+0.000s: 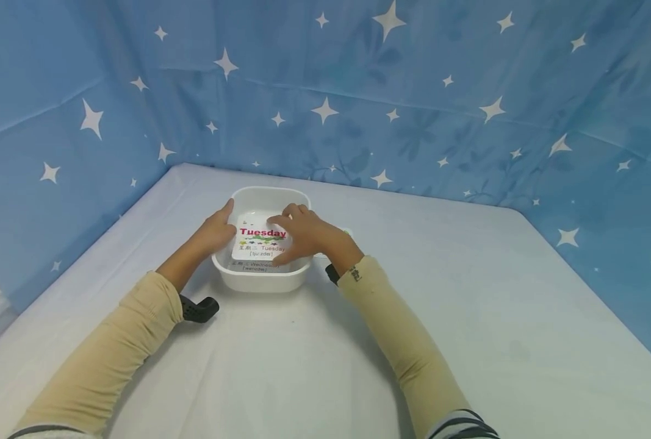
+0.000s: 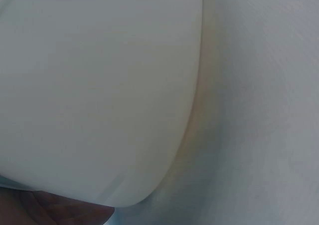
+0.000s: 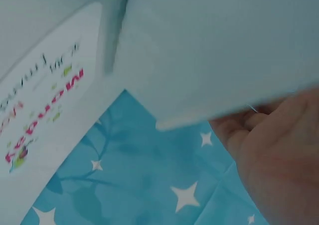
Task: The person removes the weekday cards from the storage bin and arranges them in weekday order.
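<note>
A white plastic basin stands on the table with printed cards inside. On top lies a white Tuesday card with red lettering and small stars; below its near edge shows part of a Wednesday card. My left hand holds the basin's left side, thumb over the rim; in the left wrist view the basin's outer wall fills much of the picture. My right hand reaches over the right rim, thumb at the Tuesday card's near right corner and a fingertip at its far edge. Its palm side shows in the right wrist view.
A Monday card lies on the table just right of the basin, mostly hidden by my right wrist in the head view. A black wrist mount hangs beside my left forearm. A blue star-patterned curtain stands behind the table.
</note>
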### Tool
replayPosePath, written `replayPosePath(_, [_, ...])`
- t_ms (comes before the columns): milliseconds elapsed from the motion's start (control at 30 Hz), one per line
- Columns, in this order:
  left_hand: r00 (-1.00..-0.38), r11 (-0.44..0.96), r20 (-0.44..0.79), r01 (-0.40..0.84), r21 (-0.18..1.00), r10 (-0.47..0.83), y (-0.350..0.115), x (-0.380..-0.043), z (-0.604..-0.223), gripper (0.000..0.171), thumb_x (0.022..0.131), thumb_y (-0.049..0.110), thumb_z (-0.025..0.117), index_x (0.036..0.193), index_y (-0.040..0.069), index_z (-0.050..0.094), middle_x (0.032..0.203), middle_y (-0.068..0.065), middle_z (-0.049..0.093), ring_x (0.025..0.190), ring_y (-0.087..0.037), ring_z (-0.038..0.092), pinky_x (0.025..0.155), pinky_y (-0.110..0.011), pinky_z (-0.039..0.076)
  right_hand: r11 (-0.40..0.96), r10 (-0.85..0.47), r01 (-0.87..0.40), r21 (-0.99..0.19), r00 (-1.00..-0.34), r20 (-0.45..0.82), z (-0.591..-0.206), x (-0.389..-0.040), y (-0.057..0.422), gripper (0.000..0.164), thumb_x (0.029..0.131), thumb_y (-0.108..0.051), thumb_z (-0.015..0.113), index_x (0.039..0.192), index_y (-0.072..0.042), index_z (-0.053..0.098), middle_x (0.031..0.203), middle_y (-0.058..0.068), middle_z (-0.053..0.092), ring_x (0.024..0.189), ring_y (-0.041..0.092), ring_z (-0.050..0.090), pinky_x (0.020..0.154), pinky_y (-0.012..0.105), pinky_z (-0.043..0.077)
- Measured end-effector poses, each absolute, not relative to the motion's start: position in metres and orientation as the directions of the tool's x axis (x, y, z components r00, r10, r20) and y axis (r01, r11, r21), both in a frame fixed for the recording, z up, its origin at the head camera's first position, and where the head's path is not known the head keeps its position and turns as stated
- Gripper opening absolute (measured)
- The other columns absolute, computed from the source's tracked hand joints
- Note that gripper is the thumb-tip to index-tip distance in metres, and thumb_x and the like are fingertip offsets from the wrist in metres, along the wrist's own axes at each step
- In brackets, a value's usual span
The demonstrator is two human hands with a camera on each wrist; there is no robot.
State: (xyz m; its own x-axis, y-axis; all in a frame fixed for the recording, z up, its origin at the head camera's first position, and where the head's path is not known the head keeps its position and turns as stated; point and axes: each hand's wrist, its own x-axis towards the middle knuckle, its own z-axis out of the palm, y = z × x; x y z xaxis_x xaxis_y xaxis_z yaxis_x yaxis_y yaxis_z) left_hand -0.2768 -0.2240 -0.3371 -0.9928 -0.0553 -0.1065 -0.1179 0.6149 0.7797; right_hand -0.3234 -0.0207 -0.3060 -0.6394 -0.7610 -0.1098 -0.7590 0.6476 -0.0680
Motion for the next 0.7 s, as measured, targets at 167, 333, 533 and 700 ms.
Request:
replayPosePath(167, [-0.992,0.619,-0.113,-0.122,0.776,-0.054,-0.224,-0.276,-0.335,0.071,0.087,0.003,0.029,0.145,0.01,-0.01,0.153,-0.016,-0.004,0.139,-0.039,0.003,0.111,-0.052,0.023,0.688,-0.723,-0.699,-0.197,-0.684,-0.095,-0.295,-0.331,0.0,0.085,0.068,-0.05,0.072,0.14,-0.026,0.034,0.136,0.006,0.031,0.122,0.021,0.031,0.103,0.04,0.038])
replayPosePath(333, [-0.991,0.608,-0.126,-0.13,0.783,-0.049,-0.224,-0.274,-0.333,0.071,0.087,0.003,0.029,0.145,0.011,-0.01,0.152,-0.015,-0.005,0.139,-0.04,0.005,0.105,-0.05,0.033,0.686,-0.708,-0.657,-0.312,-0.702,-0.078,-0.289,-0.342,0.025,0.085,0.069,-0.046,0.073,0.141,-0.024,0.034,0.138,0.006,0.028,0.124,0.021,0.03,0.103,0.042,0.038])
replayPosePath(533, [-0.99,0.616,-0.132,-0.14,0.775,-0.058,-0.224,-0.274,-0.332,0.07,0.088,0.003,0.029,0.145,0.012,-0.011,0.152,-0.016,-0.006,0.139,-0.038,0.0,0.113,-0.052,0.016,0.71,-0.674,-0.612,-0.35,-0.734,-0.084,-0.291,-0.352,0.06,0.084,0.069,-0.042,0.074,0.141,-0.022,0.034,0.14,0.008,0.026,0.126,0.023,0.029,0.105,0.045,0.037])
replayPosePath(700, [-0.99,0.621,-0.125,-0.135,0.772,-0.059,-0.224,-0.276,-0.334,0.07,0.088,0.003,0.029,0.145,0.01,-0.011,0.153,-0.015,-0.006,0.14,-0.036,-0.003,0.114,-0.052,0.005,0.752,-0.621,-0.555,-0.355,-0.777,-0.102,-0.296,-0.361,0.092,0.085,0.07,-0.038,0.075,0.142,-0.02,0.033,0.143,0.01,0.024,0.127,0.026,0.031,0.106,0.049,0.034])
